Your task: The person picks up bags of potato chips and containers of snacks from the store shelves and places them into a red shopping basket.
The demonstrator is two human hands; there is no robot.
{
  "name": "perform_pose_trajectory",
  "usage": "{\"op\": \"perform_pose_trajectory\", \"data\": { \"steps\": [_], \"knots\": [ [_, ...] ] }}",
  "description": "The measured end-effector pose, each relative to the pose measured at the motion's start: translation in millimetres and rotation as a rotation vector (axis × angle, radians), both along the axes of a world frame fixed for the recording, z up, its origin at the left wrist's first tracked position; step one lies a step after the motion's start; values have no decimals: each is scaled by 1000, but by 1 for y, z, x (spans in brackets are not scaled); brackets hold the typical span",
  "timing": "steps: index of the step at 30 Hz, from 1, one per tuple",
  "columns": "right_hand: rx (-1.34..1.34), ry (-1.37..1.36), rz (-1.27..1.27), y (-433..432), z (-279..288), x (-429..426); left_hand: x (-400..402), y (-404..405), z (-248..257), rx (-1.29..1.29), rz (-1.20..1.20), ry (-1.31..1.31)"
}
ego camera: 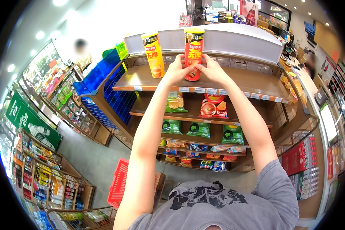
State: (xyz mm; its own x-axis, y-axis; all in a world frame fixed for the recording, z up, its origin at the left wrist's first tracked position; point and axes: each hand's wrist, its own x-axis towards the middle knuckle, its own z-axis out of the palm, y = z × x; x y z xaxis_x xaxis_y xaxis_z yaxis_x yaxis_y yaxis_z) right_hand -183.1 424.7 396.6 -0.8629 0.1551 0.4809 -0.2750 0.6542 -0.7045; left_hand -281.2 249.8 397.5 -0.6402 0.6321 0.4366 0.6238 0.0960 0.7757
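A red Lay's chip canister [193, 43] with a yellow lid stands upright on the top shelf [233, 76] of a brown rack. My left hand [178, 70] grips its left side, and my right hand [212, 69] grips its right side, thumbs across the front. To the left, apart from my hands, a yellow Lay's canister [153, 56] stands on the same shelf. Price labels [199, 90] line the shelf's front edge. One tier down, between my forearms, are a green-and-clear chip bag [176, 102] and a red chip bag [214, 106].
Lower tiers hold green chip bags [199, 130] and other snacks. A red plastic basket [118, 181] is by my left side. Blue panels [100, 77] cover the rack's left end; a checkout counter [313, 106] runs along the right. One person [83, 57] is at the far left.
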Motion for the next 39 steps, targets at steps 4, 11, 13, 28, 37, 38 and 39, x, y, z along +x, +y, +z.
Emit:
{"op": "perform_pose_trajectory", "data": {
  "steps": [4,11,13,28,37,38,39],
  "knots": [
    [53,-56,-16,-2,3,-8,-17,1,-4,-37,-48,-59],
    [75,-53,-82,-1,-2,-18,-28,10,-16,-71,15,43],
    [49,-10,-70,2,-8,-20,-32,12,-17,-66,5,35],
    [-183,208,-35,-55,-20,56,57,-29,-46,239,372,293],
    [-451,-5,472,-150,-105,64,133,-130,-157,374,644,-108],
    [-492,-46,484,-163,-114,63,142,-145,-167,379,682,-156],
    [-469,-64,502,-175,-123,62,152,-159,-172,312,757,-180]
  ]
}}
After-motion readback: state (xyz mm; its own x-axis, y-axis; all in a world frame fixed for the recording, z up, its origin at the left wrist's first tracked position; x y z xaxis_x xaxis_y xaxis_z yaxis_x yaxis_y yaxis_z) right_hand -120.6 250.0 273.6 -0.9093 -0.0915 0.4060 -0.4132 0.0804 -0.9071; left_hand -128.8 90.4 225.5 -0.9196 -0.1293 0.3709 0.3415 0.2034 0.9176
